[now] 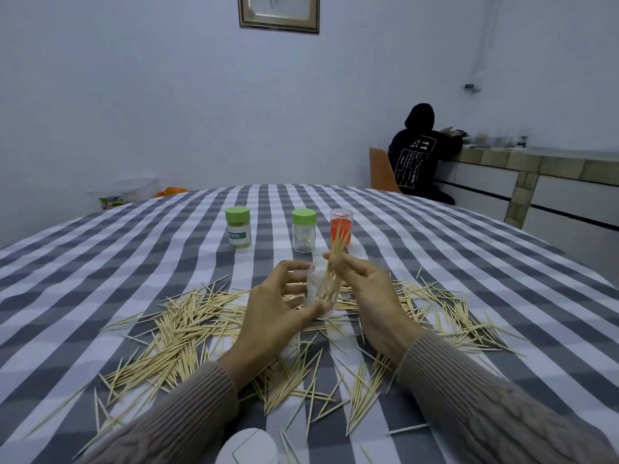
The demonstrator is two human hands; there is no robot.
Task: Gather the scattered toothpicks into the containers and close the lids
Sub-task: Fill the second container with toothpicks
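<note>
Many toothpicks (187, 326) lie scattered over the checked tablecloth around both my hands. My left hand (278, 309) grips a clear open container (315, 289), tilted a little. My right hand (365, 286) pinches a bundle of toothpicks (335, 259) whose lower ends sit in that container. A white lid (246, 447) lies at the near edge. Farther back stand a green-lidded labelled jar full of toothpicks (238, 229), a green-lidded clear jar (303, 231) with few toothpicks, and a clear container with red inside (341, 227).
The table (100, 249) has a grey and white checked cloth. A person in a black hoodie (418, 152) sits at a counter at the back right, beside an orange chair (380, 169). Plastic boxes (134, 190) stand beyond the table's far left edge.
</note>
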